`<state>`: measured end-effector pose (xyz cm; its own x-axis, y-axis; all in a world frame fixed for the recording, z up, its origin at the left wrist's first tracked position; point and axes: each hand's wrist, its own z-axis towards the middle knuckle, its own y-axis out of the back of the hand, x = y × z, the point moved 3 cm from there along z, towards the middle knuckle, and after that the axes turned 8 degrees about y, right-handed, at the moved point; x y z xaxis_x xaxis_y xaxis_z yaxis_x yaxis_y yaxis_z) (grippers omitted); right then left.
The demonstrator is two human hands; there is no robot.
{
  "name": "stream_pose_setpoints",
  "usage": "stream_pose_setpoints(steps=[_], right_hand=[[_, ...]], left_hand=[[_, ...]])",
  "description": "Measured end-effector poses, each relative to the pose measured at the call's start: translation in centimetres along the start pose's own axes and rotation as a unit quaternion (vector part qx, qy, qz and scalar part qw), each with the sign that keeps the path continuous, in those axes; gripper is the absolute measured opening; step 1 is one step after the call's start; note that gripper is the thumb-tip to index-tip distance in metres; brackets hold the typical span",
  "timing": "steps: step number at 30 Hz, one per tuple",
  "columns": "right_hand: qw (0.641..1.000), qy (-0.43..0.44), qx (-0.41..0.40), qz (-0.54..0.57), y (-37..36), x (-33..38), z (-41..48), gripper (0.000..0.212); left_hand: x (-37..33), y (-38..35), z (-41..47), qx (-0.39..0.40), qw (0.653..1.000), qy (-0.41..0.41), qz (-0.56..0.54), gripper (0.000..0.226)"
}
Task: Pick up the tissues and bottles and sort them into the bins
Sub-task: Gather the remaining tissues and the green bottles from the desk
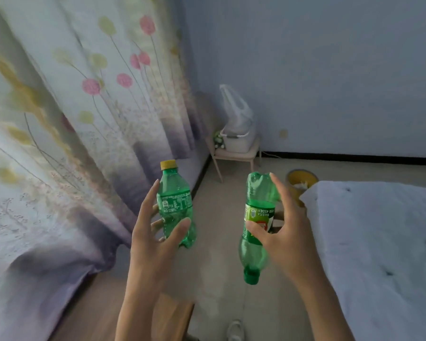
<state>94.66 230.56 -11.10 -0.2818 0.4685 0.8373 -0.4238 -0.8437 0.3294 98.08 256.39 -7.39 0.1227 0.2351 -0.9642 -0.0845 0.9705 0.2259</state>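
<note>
My left hand [158, 232] grips a small green bottle with a yellow cap [176, 200], held upright in mid-air. My right hand [283, 230] grips a larger green bottle with a green cap [255, 232], held upside down with the cap pointing at the floor. Both bottles look empty. A yellow bin [296, 179] with white tissue inside stands on the floor beyond my right hand, partly hidden by the bed corner. No other bin is in view.
A bed with a pale quilted cover [379, 242] fills the right side. A floral curtain [71, 119] hangs along the left. A small stool [234, 156] with a white box and a plastic bag [236, 114] stands in the far corner. A shoe [234, 331] shows below.
</note>
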Motion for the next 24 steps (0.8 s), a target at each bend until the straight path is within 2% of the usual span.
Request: stream_pose_setpoints(steps=[6, 12, 18, 24], right_hand=[[0.998, 0.001, -0.053, -0.047, 1.5, -5.0, 10.5, 0.101], [0.992, 0.012, -0.122, -0.033, 2.0, -7.7, 24.5, 0.102], [0.994, -0.021, -0.090, -0.051, -0.7, -14.6, 32.6, 0.102], [0.990, -0.052, -0.122, -0.055, 1.2, -24.4, 43.5, 0.103]], left_hand=[[-0.6, -7.3, 12.1, 0.055, 0.998, -0.032, -0.029, 0.085], [-4.1, -11.9, 26.8, 0.085, 0.992, -0.071, -0.064, 0.084], [-2.3, -19.8, 38.1, 0.126, 0.988, -0.062, -0.061, 0.084], [-0.7, -30.0, 49.2, 0.161, 0.984, -0.053, -0.056, 0.082]])
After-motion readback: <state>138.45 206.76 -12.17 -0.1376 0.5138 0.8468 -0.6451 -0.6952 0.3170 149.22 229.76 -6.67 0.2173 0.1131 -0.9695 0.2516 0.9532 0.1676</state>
